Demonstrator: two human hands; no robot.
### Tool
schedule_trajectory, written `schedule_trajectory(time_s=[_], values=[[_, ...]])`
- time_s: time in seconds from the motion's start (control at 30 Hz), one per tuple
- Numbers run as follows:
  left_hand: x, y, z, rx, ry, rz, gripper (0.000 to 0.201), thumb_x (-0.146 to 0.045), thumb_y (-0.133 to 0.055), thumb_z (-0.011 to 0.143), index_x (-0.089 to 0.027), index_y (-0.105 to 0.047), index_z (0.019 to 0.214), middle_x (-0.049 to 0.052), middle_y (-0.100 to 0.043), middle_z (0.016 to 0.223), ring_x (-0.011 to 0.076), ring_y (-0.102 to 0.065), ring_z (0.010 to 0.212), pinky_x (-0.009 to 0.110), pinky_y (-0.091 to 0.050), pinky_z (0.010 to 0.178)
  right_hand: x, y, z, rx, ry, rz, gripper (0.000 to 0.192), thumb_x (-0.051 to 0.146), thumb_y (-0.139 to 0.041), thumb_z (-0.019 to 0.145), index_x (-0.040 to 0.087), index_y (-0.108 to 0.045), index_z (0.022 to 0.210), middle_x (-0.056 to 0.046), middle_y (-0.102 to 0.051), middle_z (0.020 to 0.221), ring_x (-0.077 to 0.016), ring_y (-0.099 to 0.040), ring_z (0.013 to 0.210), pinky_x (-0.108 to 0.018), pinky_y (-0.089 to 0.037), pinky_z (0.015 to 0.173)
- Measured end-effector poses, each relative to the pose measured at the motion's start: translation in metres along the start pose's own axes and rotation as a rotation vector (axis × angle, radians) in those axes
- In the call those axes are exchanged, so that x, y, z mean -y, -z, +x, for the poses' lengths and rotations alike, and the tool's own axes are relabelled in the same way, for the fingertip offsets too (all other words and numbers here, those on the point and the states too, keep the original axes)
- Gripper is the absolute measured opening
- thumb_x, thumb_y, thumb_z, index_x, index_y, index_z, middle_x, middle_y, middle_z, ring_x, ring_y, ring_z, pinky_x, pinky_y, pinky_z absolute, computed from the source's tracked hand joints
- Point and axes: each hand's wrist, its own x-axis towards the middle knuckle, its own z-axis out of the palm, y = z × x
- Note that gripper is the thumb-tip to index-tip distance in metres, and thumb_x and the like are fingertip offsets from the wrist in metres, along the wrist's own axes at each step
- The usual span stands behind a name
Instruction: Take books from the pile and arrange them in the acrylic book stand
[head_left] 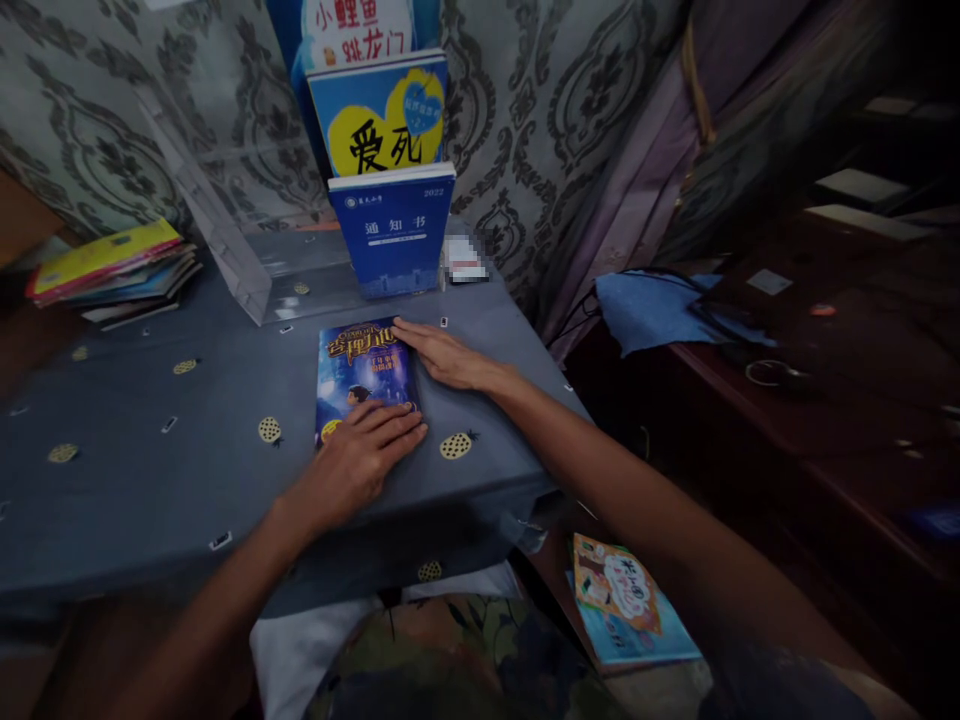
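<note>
At the left of the surface [135, 385] I see a stack of thin books [112, 265] with a yellow one on top, then a clear stand [251, 285]. The dark blue book [337, 375] lies flat before me, my left hand [364, 450] laid open across its lower part, fingers slightly spread, while a blue booklet [397, 240] stands upright behind it. My right hand [448, 357] reaches its upper right corner, fingers extended and close together, left of a blue cloth [652, 310].
</note>
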Motion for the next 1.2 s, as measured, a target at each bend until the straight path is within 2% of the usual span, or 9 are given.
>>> schedule_trajectory(time_s=[0.13,0.27,0.37,0.47,0.6,0.73,1.0,1.1,1.2], values=[[-0.020,-0.002,-0.004,0.008,0.098,0.093,0.052,-0.002,-0.047,0.089,-0.016,-0.057,0.138,0.013,-0.066,0.135,0.0280,-0.059,0.126,0.052,-0.046,0.109,0.008,0.001,-0.001,-0.009,0.005,-0.055,0.062,0.008,-0.041,0.091,0.016,-0.041,0.153,-0.011,-0.035,0.163,-0.0229,-0.031,0.152,-0.050,-0.027,0.125],[-0.034,-0.002,-0.004,-0.035,0.209,0.115,0.040,-0.013,-0.047,0.097,-0.016,-0.058,0.135,0.014,-0.067,0.128,0.0285,-0.060,0.120,0.052,-0.048,0.105,0.036,0.000,-0.008,-0.010,-0.033,-0.113,0.052,0.023,-0.042,0.099,0.013,-0.046,0.150,-0.016,-0.038,0.161,-0.0282,-0.028,0.153,-0.056,-0.024,0.125],[-0.038,-0.001,-0.002,-0.059,0.231,0.125,0.035,-0.021,-0.048,0.100,-0.014,-0.060,0.131,0.015,-0.067,0.124,0.0288,-0.061,0.115,0.050,-0.051,0.101,0.058,-0.005,-0.019,0.036,-0.003,-0.088,0.056,0.038,-0.044,0.102,0.013,-0.043,0.152,-0.017,-0.038,0.161,-0.0301,-0.027,0.153,-0.058,-0.024,0.124],[-0.040,-0.001,-0.003,-0.066,0.229,0.138,0.034,-0.020,-0.048,0.100,-0.011,-0.061,0.130,0.015,-0.069,0.122,0.0271,-0.063,0.114,0.048,-0.049,0.103,0.072,-0.010,-0.034,0.070,0.015,-0.085,0.059,0.042,-0.040,0.103,0.014,-0.038,0.155,-0.017,-0.035,0.163,-0.0290,-0.024,0.155,-0.057,-0.024,0.125],[-0.042,-0.004,-0.009,-0.105,0.228,0.163,0.033,-0.019,-0.045,0.102,-0.011,-0.062,0.130,0.013,-0.071,0.125,0.0246,-0.063,0.119,0.046,-0.046,0.107,0.078,-0.011,-0.048,0.089,0.002,-0.115,0.060,0.043,-0.031,0.106,0.015,-0.030,0.159,-0.016,-0.031,0.165,-0.0263,-0.020,0.156,-0.057,-0.024,0.124],[-0.044,-0.004,-0.018,-0.148,0.257,0.162,0.032,-0.020,-0.045,0.102,-0.011,-0.064,0.126,0.013,-0.072,0.124,0.0245,-0.064,0.120,0.046,-0.049,0.105,0.080,-0.011,-0.051,0.105,-0.007,-0.168,0.063,0.047,-0.030,0.105,0.016,-0.027,0.160,-0.015,-0.028,0.166,-0.0260,-0.018,0.156,-0.056,-0.023,0.125],[-0.038,0.011,-0.058,-0.253,0.354,0.145,0.032,-0.015,-0.048,0.100,-0.013,-0.066,0.126,0.013,-0.072,0.121,0.0244,-0.065,0.116,0.041,-0.057,0.097,0.082,-0.010,-0.050,0.119,-0.010,-0.215,0.066,0.052,-0.030,0.105,0.018,-0.022,0.162,-0.013,-0.027,0.166,-0.0267,-0.018,0.156,-0.055,-0.023,0.125],[-0.036,0.013,-0.071,-0.298,0.398,0.163,0.031,-0.014,-0.049,0.100,-0.014,-0.065,0.126,0.012,-0.072,0.123,0.0232,-0.066,0.114,0.039,-0.059,0.097,0.084,-0.008,-0.051,0.135,-0.017,-0.241,0.065,0.050,-0.031,0.105,0.017,-0.024,0.161,-0.014,-0.027,0.166,-0.0275,-0.019,0.156,-0.056,-0.023,0.125],[-0.035,0.011,-0.075,-0.341,0.418,0.162,0.030,-0.013,-0.050,0.099,-0.014,-0.065,0.125,0.011,-0.072,0.120,0.0227,-0.067,0.113,0.038,-0.060,0.096,0.091,-0.005,-0.050,0.144,0.002,-0.280,0.058,0.041,-0.033,0.106,0.015,-0.034,0.157,-0.015,-0.033,0.163,-0.0280,-0.025,0.154,-0.059,-0.021,0.125]])
